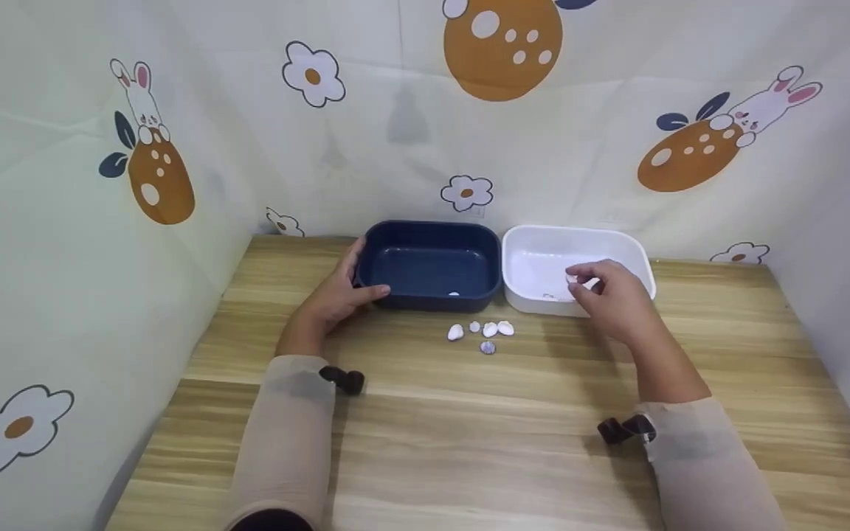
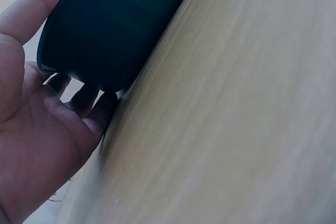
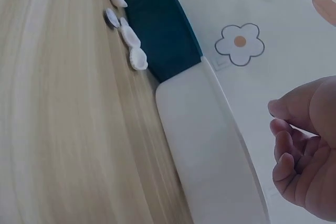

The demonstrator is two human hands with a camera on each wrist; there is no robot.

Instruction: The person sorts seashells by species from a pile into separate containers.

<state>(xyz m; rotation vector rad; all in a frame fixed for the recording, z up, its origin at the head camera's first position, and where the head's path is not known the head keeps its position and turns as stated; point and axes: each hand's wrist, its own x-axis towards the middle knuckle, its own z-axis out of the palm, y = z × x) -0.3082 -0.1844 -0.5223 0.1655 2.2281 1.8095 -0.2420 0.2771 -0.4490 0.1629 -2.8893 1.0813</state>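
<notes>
My left hand holds the left end of a dark blue rectangular bin, thumb at its front rim and fingers round its side. Inside that bin a small white piece shows at the front wall. Over the white bin, my right hand pinches a small white shell between thumb and forefinger; the right wrist view hides the shell. Several small shells lie on the table in front of the bins, white ones and greyish-purple ones. A few small bits show inside the white bin.
The two bins stand side by side at the back of the wood-grain table. Behind them hangs a pale cloth printed with flowers, rabbits and orange fruit. Both forearms wear beige sleeves with dark wrist cameras.
</notes>
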